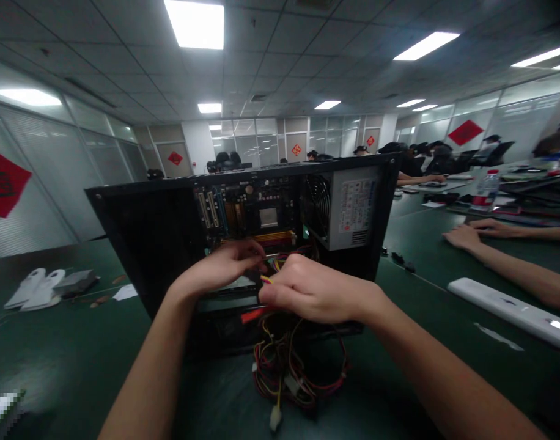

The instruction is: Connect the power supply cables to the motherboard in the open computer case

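An open black computer case (142, 238) lies in front of me, tilted, its inside facing me. Within it are a motherboard (282, 205) and a silver power supply (351, 205) with a fan grille. My left hand (229, 266) reaches inside below the motherboard, fingers curled; what they grip, if anything, is hidden. Beside it, my right hand (312, 290) is closed, with a yellow-and-pink power cable (266, 280) at its thumb and fingers. Under the hands shows a red flat connector or cable (255, 315). A tangle of power cables (298, 391) with white plugs hangs at the front.
On the left of the green table (64, 360) lie white objects (36, 290) and a grey box (78, 282). To the right are a long white device (509, 311), a water bottle (486, 190) and another person's forearms (513, 244). More people sit farther back.
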A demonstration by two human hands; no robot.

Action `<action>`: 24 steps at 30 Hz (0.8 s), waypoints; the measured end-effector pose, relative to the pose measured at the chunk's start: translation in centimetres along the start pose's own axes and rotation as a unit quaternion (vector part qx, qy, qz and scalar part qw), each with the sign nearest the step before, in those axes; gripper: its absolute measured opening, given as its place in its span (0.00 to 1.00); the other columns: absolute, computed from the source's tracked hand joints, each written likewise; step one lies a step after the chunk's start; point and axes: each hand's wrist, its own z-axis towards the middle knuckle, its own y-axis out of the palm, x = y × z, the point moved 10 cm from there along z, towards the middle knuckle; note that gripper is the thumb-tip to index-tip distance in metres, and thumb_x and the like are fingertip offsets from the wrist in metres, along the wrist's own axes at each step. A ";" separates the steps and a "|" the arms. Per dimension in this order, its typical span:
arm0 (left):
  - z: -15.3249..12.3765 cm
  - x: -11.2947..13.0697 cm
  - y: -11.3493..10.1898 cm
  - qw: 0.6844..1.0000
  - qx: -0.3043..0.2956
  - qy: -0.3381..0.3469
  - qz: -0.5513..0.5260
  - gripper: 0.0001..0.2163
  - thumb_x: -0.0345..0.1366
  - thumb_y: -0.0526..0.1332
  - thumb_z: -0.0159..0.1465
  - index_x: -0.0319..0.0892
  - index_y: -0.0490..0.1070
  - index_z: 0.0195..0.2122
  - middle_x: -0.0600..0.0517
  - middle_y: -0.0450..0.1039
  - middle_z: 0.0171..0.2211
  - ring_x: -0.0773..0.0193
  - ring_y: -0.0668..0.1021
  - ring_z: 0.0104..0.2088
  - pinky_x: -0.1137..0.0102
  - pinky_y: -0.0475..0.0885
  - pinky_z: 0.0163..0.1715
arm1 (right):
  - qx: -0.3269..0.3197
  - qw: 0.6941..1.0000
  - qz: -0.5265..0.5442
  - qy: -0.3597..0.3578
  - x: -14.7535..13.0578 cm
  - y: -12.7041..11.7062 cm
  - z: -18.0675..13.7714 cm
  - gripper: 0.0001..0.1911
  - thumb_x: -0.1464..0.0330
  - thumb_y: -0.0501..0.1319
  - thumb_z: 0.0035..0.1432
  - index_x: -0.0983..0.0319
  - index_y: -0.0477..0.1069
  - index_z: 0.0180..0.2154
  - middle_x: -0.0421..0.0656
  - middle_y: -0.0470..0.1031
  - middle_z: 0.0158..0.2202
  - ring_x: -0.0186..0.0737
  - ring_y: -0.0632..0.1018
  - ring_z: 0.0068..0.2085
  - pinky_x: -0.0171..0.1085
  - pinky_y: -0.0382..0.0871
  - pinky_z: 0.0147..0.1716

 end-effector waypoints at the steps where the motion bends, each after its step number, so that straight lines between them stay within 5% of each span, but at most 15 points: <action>1: -0.4 -0.6 0.2 0.997 -0.031 -0.018 0.070 0.12 0.41 0.62 0.60 0.41 0.74 0.42 0.48 0.79 0.41 0.56 0.79 0.42 0.65 0.74 0.44 | 0.013 0.999 0.024 0.020 1.4 -0.1 0.0 0.34 0.49 0.43 0.71 0.65 0.68 0.23 0.36 0.60 0.18 0.29 0.60 0.20 0.33 0.51 0.24; 4: -1.8 -3.5 1.8 0.966 -0.166 -0.084 0.178 0.19 0.43 0.67 0.55 0.42 0.76 0.46 0.49 0.80 0.44 0.55 0.79 0.43 0.68 0.73 0.42 | -0.032 0.997 0.000 0.066 5.1 1.9 0.1 0.27 0.47 0.57 0.63 0.66 0.73 0.31 0.39 0.69 0.24 0.31 0.66 0.24 0.32 0.52 0.24; 7: -2.4 -5.8 2.6 0.945 -0.231 -0.123 0.196 0.24 0.46 0.71 0.51 0.43 0.77 0.48 0.50 0.80 0.45 0.55 0.79 0.44 0.69 0.71 0.43 | -0.109 0.986 -0.088 0.090 7.1 4.6 0.1 0.24 0.49 0.66 0.55 0.65 0.76 0.36 0.45 0.76 0.31 0.36 0.72 0.29 0.33 0.54 0.25; 11: -2.2 -7.0 3.0 0.935 -0.258 -0.136 0.202 0.26 0.48 0.70 0.52 0.43 0.77 0.50 0.50 0.80 0.46 0.55 0.79 0.45 0.69 0.71 0.44 | -0.104 0.977 -0.155 0.101 7.3 5.4 0.2 0.25 0.48 0.66 0.54 0.65 0.77 0.39 0.50 0.79 0.37 0.43 0.76 0.33 0.35 0.56 0.27; 17: -2.9 -7.9 4.1 0.923 -0.303 -0.139 0.190 0.23 0.44 0.71 0.51 0.43 0.77 0.48 0.52 0.81 0.44 0.57 0.79 0.42 0.71 0.70 0.40 | -0.095 0.976 -0.191 0.037 6.2 6.4 1.2 0.15 0.58 0.61 0.61 0.61 0.79 0.35 0.46 0.79 0.31 0.40 0.77 0.31 0.36 0.52 0.26; 24: -3.0 -8.1 5.2 0.943 -0.305 -0.086 0.103 0.21 0.43 0.70 0.53 0.42 0.76 0.46 0.54 0.78 0.39 0.62 0.75 0.39 0.74 0.68 0.39 | -0.080 0.968 -0.236 -0.025 5.6 7.1 1.6 0.13 0.61 0.61 0.62 0.63 0.78 0.36 0.47 0.80 0.34 0.40 0.77 0.33 0.37 0.48 0.26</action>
